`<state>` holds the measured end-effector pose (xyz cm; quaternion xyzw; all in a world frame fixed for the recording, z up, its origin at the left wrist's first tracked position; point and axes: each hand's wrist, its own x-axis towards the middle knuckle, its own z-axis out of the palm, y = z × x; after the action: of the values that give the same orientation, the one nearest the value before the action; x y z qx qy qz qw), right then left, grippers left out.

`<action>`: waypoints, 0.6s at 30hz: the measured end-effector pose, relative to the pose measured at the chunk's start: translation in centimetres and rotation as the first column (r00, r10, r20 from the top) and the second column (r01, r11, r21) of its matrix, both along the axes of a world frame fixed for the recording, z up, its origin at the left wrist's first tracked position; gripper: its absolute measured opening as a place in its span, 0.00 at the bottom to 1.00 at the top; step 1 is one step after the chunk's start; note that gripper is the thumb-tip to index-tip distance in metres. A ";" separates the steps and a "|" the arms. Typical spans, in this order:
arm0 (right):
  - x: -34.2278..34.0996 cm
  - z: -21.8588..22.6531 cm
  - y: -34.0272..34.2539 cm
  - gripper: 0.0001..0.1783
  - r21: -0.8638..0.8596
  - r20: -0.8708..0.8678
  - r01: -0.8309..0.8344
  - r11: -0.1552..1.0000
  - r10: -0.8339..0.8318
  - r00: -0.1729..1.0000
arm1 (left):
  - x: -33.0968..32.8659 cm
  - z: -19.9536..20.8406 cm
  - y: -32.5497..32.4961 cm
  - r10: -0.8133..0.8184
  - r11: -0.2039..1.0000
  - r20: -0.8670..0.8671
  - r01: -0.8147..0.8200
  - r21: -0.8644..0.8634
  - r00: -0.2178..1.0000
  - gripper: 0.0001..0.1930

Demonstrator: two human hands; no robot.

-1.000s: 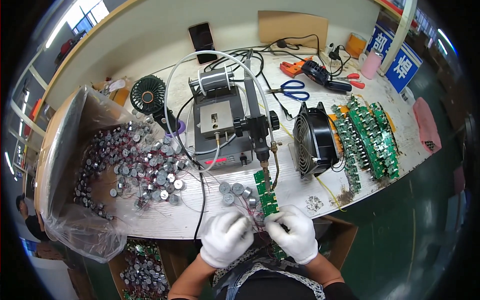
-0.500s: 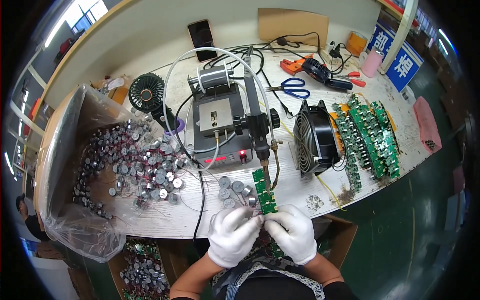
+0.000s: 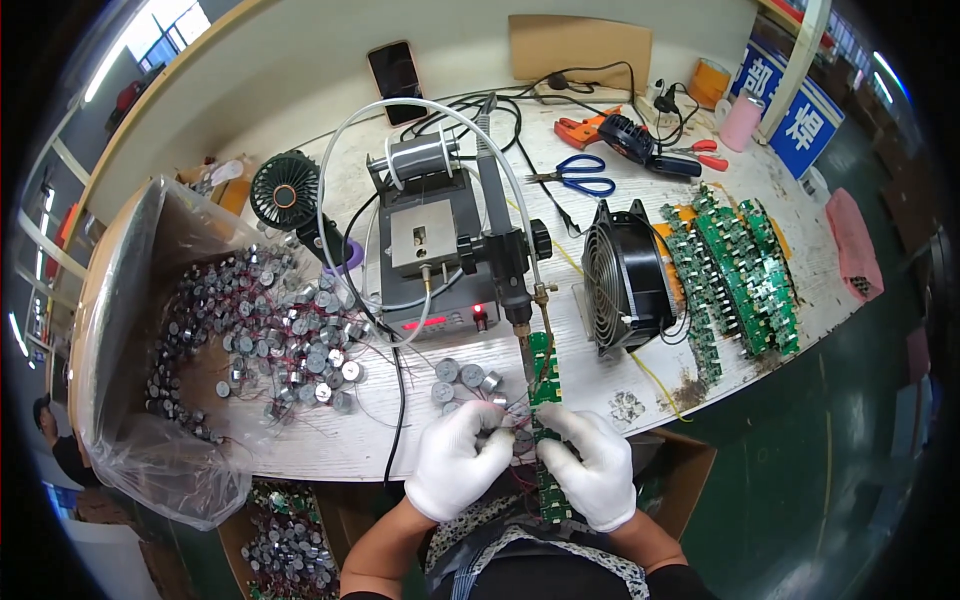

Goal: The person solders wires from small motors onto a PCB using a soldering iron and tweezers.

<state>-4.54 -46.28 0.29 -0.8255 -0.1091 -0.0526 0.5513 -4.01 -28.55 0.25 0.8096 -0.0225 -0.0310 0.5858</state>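
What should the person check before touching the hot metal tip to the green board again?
1. Green board held by both hands: ok, left hand and right hand grip it.
2. Gloves on: ok, both white.
3. Soldering tip beside the board's top: ok.
4. Red light on the soldering station: ok, lit.
5. Black fan turning: cannot tell.
6. Small wire in the right spot: cannot tell, too small.

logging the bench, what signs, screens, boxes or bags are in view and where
Sign: far right, blue board, white characters.
Phone: far edge, leaning on wall, dark screen.
Display: solder station front, centre, small red glow.
Cardboard: far centre, flat brown sheet against wall.
Bag: left, clear plastic lining a carton, holding small round parts.
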 end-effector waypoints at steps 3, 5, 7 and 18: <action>-0.2 0.0 -0.1 0.20 0.010 0.037 0.000 1.000 0.000 0.999 | 0.1 -0.3 0.0 0.001 1.000 0.008 -0.001 0.027 1.000 0.06; -0.1 -0.1 -0.1 0.22 0.017 0.051 0.000 1.000 -0.001 0.999 | 0.2 -0.5 0.0 0.002 0.998 0.046 -0.005 0.067 0.999 0.06; 0.0 -0.1 -0.1 0.23 0.010 0.073 0.004 1.000 -0.005 0.997 | 0.3 -0.5 0.0 0.018 0.999 0.028 -0.019 0.034 0.999 0.06; 0.1 -0.3 -0.1 0.23 -0.019 0.137 -0.044 0.999 0.046 0.989 | 0.6 -0.1 -0.6 0.021 0.979 0.312 -0.084 0.188 0.950 0.05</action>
<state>-4.49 -46.40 0.00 -0.8215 -0.1658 -0.0963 0.5370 -3.45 -29.11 0.18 0.8593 -0.0889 0.1094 0.4916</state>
